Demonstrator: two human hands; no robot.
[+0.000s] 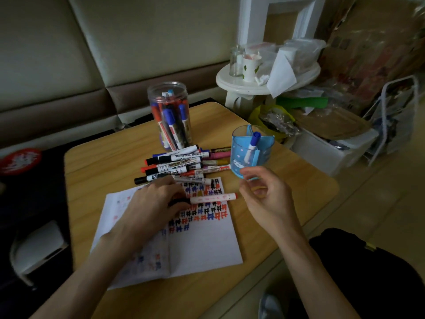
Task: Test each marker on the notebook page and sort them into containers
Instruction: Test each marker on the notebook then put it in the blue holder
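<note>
An open notebook [202, 245] lies on the wooden table [96, 171], its right page covered with red, blue and black test marks. My left hand [156, 203] rests on the page and grips the dark end of a white marker with a red cap [213, 198] lying across the marks. My right hand [264, 194] hovers above the table with loosely curled fingers, holding nothing, just in front of the blue pen holder [241, 162], which contains one blue-capped marker [253, 143]. A pile of markers [181, 164] lies behind the notebook. A clear jar [171, 116] holds several markers.
A white round side table [241, 85] with a cup, a glass jar and plastic bags stands behind right. Cluttered boxes and bags sit right of the table. A sofa runs along the back. A folding stool stands at the left.
</note>
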